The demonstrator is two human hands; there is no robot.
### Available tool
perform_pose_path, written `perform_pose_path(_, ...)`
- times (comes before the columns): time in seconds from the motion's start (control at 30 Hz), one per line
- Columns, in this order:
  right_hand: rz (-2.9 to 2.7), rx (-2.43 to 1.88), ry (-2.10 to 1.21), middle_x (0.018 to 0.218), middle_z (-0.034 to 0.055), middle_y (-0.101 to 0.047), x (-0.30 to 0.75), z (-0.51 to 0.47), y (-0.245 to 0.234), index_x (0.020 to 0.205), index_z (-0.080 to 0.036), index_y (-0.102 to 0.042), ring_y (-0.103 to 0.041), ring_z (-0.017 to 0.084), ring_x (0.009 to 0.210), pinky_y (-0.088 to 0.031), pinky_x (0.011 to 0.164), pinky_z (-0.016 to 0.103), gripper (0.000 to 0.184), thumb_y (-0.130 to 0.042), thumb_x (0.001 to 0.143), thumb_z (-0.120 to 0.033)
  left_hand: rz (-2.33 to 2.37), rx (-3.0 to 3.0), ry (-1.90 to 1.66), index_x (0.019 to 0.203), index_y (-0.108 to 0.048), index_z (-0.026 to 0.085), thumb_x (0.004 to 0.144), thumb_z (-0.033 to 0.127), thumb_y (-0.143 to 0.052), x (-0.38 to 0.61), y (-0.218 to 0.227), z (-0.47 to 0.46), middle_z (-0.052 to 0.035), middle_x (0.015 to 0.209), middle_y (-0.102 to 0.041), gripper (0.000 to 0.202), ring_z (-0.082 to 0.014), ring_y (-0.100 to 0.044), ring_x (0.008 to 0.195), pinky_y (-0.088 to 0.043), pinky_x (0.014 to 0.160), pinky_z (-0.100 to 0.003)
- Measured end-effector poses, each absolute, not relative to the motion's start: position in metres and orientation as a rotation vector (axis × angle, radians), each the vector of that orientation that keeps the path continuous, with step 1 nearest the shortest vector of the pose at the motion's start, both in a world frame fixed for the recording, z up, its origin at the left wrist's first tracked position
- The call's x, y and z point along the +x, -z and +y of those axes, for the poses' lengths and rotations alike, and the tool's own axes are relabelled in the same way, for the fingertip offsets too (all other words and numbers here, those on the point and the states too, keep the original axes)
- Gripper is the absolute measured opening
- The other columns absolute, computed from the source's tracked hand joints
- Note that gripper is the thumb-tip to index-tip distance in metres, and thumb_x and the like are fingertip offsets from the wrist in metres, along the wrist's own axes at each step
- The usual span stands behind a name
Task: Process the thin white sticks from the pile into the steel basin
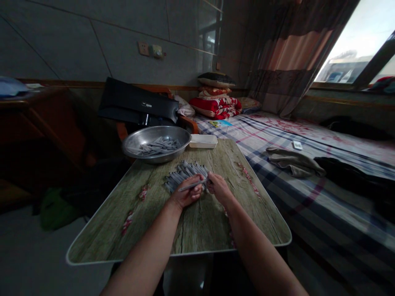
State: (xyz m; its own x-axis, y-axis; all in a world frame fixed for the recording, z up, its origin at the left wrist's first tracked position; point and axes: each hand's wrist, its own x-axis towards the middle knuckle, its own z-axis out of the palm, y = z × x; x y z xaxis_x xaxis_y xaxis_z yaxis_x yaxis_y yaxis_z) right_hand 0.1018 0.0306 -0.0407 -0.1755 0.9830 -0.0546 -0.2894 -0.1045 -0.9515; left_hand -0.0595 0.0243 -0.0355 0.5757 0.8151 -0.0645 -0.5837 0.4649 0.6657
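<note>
A slim grey pen (193, 185) lies slantwise across my left hand (187, 196), whose fingers are curled round it. At the pen's right end, my right hand (217, 187) pinches it between thumb and fingers. Just beyond both hands, a heap of similar grey pens (184, 169) lies on the wood-patterned table (148, 222), many of them with dark tips. A wide metal basin (132, 151) behind the heap to the left holds many more slender grey-white pieces (160, 144); their exact kind is too small to tell.
A shallow white tray (203, 142) stands at the table's far edge beside the basin. Behind the basin a black monitor (138, 102) leans on a wooden chair. To the right is a bed (253, 131) with a plaid sheet, folded bedding (216, 105) and a grey cloth (293, 162).
</note>
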Motion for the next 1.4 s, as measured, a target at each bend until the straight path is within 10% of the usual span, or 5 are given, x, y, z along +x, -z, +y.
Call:
perform_pose_path(0.33,-1.076,-1.103,-1.285,0.047,-0.0077,-0.031,0.102,0.039,0.051,0.06,-0.024,-0.04,-0.025,0.007,0.04,-0.017,0.04,0.024,0.061,-0.061,0.072,-0.08,0.635,0.86,-1.276,0.091,-0.075,0.017,0.068,0.034,-0.089,-0.043,0.038,0.026,-0.0054,0.098,-0.075,0.032,-0.0174,-0.072,0.089,-0.059,0.081,-0.028)
perform_pose_path(0.73,-1.315,-1.14,-1.005,0.055,-0.0032,-0.043,0.102,0.037,0.049,0.061,-0.021,-0.05,-0.037,0.011,0.052,-0.027,0.047,0.025,0.046,-0.058,0.084,-0.061,0.767,0.893,-1.389,0.085,-0.074,0.014,0.065,0.055,-0.087,-0.039,0.041,0.028,-0.0091,0.092,-0.079,0.048,-0.0226,-0.075,0.086,-0.06,0.075,-0.03)
perform_pose_path(0.93,-1.094,-0.945,-1.331,0.061,-0.0088,-0.041,0.099,0.032,0.044,0.091,-0.025,-0.051,-0.027,0.008,0.045,-0.019,0.042,0.021,0.041,-0.067,0.077,-0.059,0.774,0.836,-1.481,0.08,-0.073,0.016,0.06,0.059,-0.088,-0.04,0.042,0.032,-0.0082,0.09,-0.078,0.05,-0.0218,-0.074,0.084,-0.06,0.076,-0.032)
perform_pose_path(1.13,-1.207,-1.045,-1.324,0.052,-0.0059,-0.037,0.1,0.034,0.047,0.066,-0.022,-0.046,-0.028,0.008,0.044,-0.018,0.041,0.024,0.05,-0.06,0.081,-0.067,0.765,0.852,-1.477,0.082,-0.073,0.016,0.063,0.057,-0.087,-0.041,0.043,0.033,-0.008,0.092,-0.078,0.048,-0.0208,-0.073,0.084,-0.059,0.077,-0.032)
perform_pose_path(1.4,-1.024,-0.903,-1.502,0.062,-0.0088,-0.046,0.099,0.029,0.04,0.089,-0.024,-0.049,-0.027,0.006,0.042,-0.013,0.039,0.019,0.033,-0.067,0.073,-0.046,0.757,0.836,-1.467,0.082,-0.074,0.016,0.062,0.057,-0.088,-0.043,0.04,0.032,-0.0071,0.088,-0.078,0.048,-0.0178,-0.072,0.077,-0.059,0.07,-0.028)
